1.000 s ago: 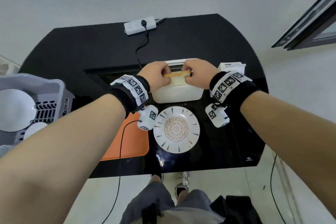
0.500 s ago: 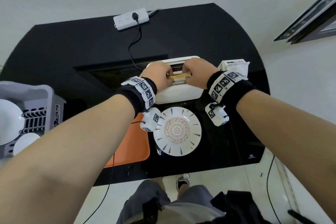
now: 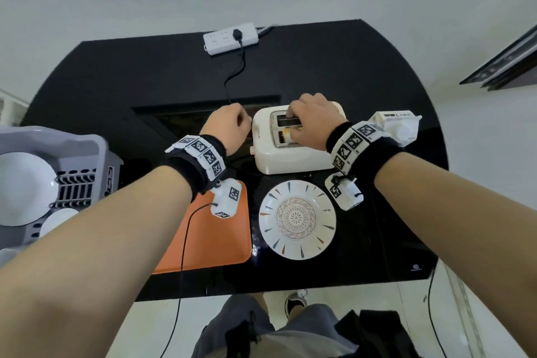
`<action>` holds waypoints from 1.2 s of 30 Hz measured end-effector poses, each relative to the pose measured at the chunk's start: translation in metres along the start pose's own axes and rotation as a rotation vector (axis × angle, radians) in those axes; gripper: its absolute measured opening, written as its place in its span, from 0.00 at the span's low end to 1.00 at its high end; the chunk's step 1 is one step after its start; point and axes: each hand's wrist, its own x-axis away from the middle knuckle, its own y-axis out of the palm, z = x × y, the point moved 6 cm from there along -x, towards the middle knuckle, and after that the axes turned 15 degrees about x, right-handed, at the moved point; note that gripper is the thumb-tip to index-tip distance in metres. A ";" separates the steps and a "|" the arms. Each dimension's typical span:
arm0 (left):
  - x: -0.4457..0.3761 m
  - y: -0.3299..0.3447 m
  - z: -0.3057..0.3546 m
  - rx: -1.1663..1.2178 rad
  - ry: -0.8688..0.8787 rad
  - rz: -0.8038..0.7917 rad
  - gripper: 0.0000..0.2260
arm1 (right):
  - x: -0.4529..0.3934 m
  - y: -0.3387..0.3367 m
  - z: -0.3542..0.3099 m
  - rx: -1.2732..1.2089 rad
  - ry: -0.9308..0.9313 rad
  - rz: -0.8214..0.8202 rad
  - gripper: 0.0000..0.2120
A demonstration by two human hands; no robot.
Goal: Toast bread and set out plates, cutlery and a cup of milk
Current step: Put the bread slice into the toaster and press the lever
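Toaster [image 3: 293,154]: centre bench [image 3: 348,73], bread [image 3: 286,134] in near slot | your right hand [image 3: 312,122]: fingers curled over slots | your left hand [image 3: 229,128]: fist closed, beside toaster | plate [image 3: 297,219]: near side.

Under the right hand's fingertips [image 3: 293,134] the toaster [image 3: 290,158] looks like smooth cream plastic with a soft sheen, its slots rimmed in dull metal. Nearer the body than those fingers, the patterned plate [image 3: 297,220] looks like glazed ceramic. It sits on a glossy black tabletop [image 3: 377,73] beside a matt orange mat [image 3: 209,238].
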 end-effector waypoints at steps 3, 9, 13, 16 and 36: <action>0.001 -0.003 -0.040 -0.042 -0.146 -0.050 0.12 | -0.014 0.007 -0.034 0.059 -0.071 -0.039 0.23; -0.009 0.024 -0.059 0.086 -0.285 -0.184 0.19 | -0.035 0.012 -0.052 0.135 -0.115 -0.093 0.31; -0.017 0.044 -0.056 0.283 -0.336 -0.296 0.20 | -0.037 0.012 -0.050 0.190 -0.125 -0.081 0.32; -0.022 0.054 -0.066 0.397 -0.433 -0.364 0.17 | -0.038 0.012 -0.052 0.191 -0.126 -0.084 0.32; -0.026 0.054 -0.076 0.184 -0.477 -0.453 0.22 | -0.040 0.002 -0.058 0.263 -0.130 -0.094 0.33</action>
